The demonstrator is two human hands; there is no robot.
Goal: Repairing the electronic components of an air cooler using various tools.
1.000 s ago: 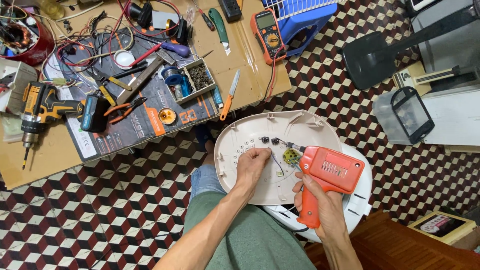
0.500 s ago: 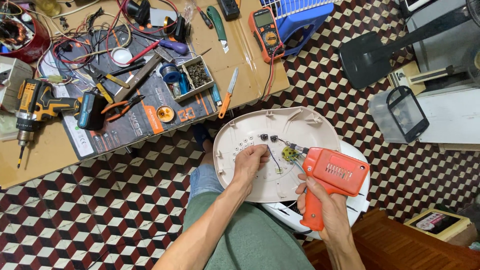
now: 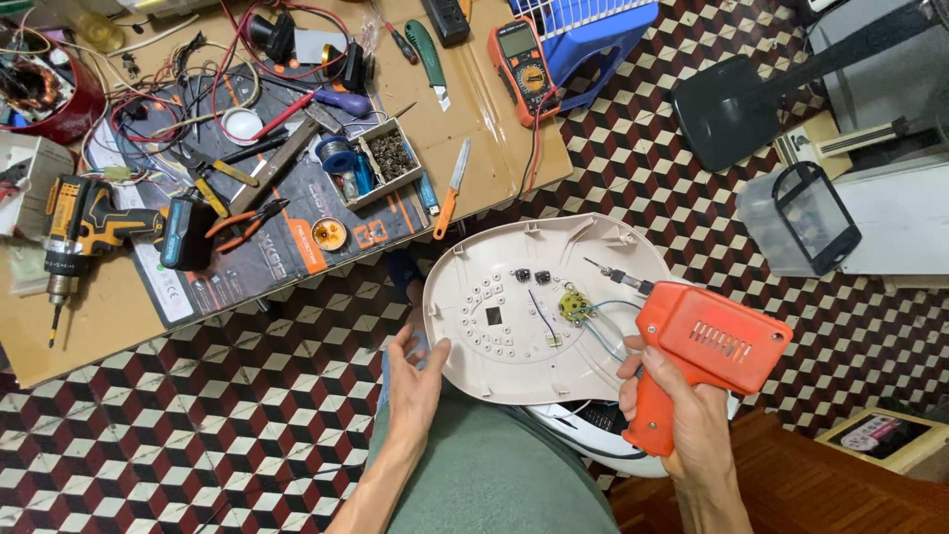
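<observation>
Checkered tile floor [image 3: 198, 435]; cluttered tabletop [image 3: 504, 148] far left with cordless drill [image 3: 84, 222], pliers [image 3: 242, 220], multimeter [image 3: 521, 54]. Left hand [image 3: 415, 381] open, fingers spread, palm steadying left edge of white appliance cover [image 3: 514, 297] lying on lap. Right hand [image 3: 692, 415] gripping orange soldering gun [image 3: 697, 361], tip aimed left at yellow switch terminals [image 3: 575, 305]. Best: brace cover firmly, touch tip to joint only, clear of thin wires.

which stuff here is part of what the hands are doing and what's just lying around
In use: white plastic cover, orange soldering gun, left hand, right hand.

Lying about: cordless drill, multimeter, pliers, knife, blue stool.
</observation>
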